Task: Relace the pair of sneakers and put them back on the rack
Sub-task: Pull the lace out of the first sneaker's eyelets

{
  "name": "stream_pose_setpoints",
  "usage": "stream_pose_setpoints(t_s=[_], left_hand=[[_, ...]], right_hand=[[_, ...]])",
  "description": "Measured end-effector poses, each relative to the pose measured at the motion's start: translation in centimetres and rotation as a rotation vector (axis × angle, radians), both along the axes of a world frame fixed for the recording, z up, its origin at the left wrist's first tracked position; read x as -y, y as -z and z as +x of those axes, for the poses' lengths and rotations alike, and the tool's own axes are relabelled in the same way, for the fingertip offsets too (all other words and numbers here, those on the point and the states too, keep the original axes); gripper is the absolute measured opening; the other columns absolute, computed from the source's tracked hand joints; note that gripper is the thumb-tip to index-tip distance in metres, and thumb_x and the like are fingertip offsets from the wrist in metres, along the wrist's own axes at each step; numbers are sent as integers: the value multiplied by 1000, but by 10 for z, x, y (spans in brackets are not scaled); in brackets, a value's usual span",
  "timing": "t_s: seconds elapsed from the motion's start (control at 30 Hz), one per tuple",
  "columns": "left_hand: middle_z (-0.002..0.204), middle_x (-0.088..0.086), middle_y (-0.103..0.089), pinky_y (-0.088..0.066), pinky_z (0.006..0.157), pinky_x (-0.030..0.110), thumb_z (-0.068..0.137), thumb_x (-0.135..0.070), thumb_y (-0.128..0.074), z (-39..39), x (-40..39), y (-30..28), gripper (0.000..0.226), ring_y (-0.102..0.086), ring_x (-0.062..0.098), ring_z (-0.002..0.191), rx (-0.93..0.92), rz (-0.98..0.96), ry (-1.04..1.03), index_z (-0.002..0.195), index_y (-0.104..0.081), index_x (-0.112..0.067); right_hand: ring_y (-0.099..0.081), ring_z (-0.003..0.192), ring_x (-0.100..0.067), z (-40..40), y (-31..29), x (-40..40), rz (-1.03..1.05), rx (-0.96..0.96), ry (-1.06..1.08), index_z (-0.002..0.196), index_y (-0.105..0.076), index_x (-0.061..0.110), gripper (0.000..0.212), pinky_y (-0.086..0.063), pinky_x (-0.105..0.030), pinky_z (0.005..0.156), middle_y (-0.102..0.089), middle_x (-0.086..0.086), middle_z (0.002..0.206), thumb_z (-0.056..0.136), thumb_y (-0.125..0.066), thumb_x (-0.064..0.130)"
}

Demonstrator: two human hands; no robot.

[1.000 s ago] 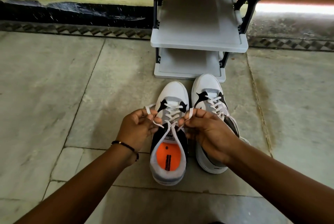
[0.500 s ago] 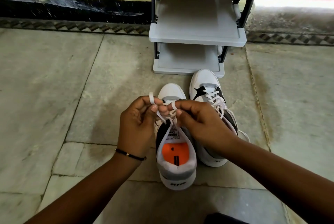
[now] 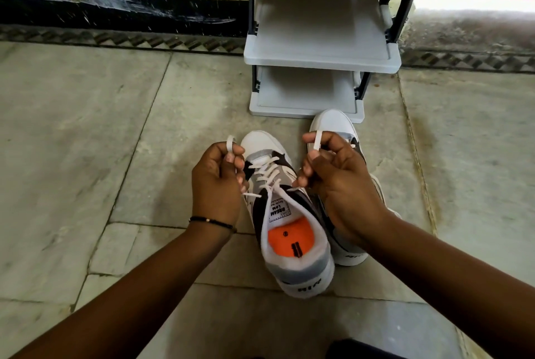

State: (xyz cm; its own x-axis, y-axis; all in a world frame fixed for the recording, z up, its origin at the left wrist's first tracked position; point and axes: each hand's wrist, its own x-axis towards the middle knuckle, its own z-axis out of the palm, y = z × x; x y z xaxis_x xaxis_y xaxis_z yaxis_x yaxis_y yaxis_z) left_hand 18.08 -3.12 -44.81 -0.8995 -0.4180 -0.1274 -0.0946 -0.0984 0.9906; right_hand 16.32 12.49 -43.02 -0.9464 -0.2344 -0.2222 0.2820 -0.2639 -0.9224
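Both sneakers stand on the stone floor (image 3: 86, 141) with toes toward the grey shoe rack (image 3: 321, 57), near its bottom shelf, probably so the finished pair can be slid straight in. The left hand (image 3: 215, 185) is closed on one end of the white lace (image 3: 267, 176), its tip poking up past the fingers; the right hand (image 3: 337, 176) pinches the other end up near the thumb. Drawing the two ends apart and upward looks meant to even and tighten the crossings before a knot. The near sneaker (image 3: 292, 231), with the orange insole, is open to view. The far sneaker (image 3: 335, 124) is mostly hidden behind the right hand, so its lacing cannot be judged. The rack's upper tiers are cut off at the top.
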Motion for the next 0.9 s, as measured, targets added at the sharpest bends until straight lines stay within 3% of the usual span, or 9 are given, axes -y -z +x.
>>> stream_pose_setpoints(t_s=[0.2,0.37,0.47,0.6,0.67,0.73,0.77,0.83,0.9], left_hand=[[55,-10,-50,-32,40,17,95,-1,-35,-3,2,4,36,-34,4,42,-2,-63,-27,71,-54,-21],[56,0,-50,-39,42,19,93,-2,-41,-3,11,12,34,-43,1,40,102,-125,-112,70,-54,-23],[51,-8,-55,-41,40,18,93,-4,-40,-3,13,12,33,-44,2,40,110,49,-90,71,-56,-21],[57,-9,-55,-40,40,18,95,-6,-38,-7,7,4,31,-42,4,42,55,149,4,73,-56,-19],[56,-9,-55,-39,39,17,96,-5,-37,-7,5,1,30,-41,3,40,43,169,16,74,-55,-17],[58,-6,-56,-44,41,18,96,-5,-38,-4,2,1,28,-45,3,42,56,201,23,76,-56,-15],[57,-6,-58,-47,44,18,96,-5,-38,-1,2,2,27,-49,3,43,64,212,23,78,-56,-14],[53,-7,-62,-52,49,18,96,-5,-37,3,3,5,25,-56,3,47,74,209,15,81,-56,-14],[55,-8,-65,-55,55,18,96,-5,-38,5,6,8,25,-61,3,54,85,191,-1,83,-57,-15]], right_hand=[[-44,57,-12,17,10,13,215,-146,-225,109,-60,25,30,-42,-25,57,-48,3,63,96,-40,7],[-48,58,-9,18,-2,19,304,-382,-305,101,-63,19,28,-42,-19,57,-53,7,65,94,-41,4],[-49,49,-12,0,-3,13,311,-249,-185,96,-62,14,24,-43,-22,53,-57,-8,65,96,-40,5],[-53,39,-14,-27,-4,6,363,-116,-72,97,-62,6,22,-46,-26,47,-61,-8,65,97,-40,8],[-60,46,-17,-38,-11,4,303,-83,-9,101,-60,2,22,-53,-27,49,-61,-11,68,97,-40,10],[-68,66,-22,-47,-13,4,272,-11,-2,107,-59,3,23,-59,-32,64,-66,-13,80,97,-42,14],[-68,77,-23,-49,-12,3,362,2,-35,112,-58,4,25,-59,-36,73,-68,-14,90,96,-45,18],[-65,95,-25,-47,-4,0,731,-33,-198,122,-51,8,36,-53,-41,85,-68,-12,107,92,-51,28],[-61,103,-27,-35,1,-1,1026,-134,-352,126,-45,11,45,-48,-36,86,-65,-11,115,88,-56,34]])
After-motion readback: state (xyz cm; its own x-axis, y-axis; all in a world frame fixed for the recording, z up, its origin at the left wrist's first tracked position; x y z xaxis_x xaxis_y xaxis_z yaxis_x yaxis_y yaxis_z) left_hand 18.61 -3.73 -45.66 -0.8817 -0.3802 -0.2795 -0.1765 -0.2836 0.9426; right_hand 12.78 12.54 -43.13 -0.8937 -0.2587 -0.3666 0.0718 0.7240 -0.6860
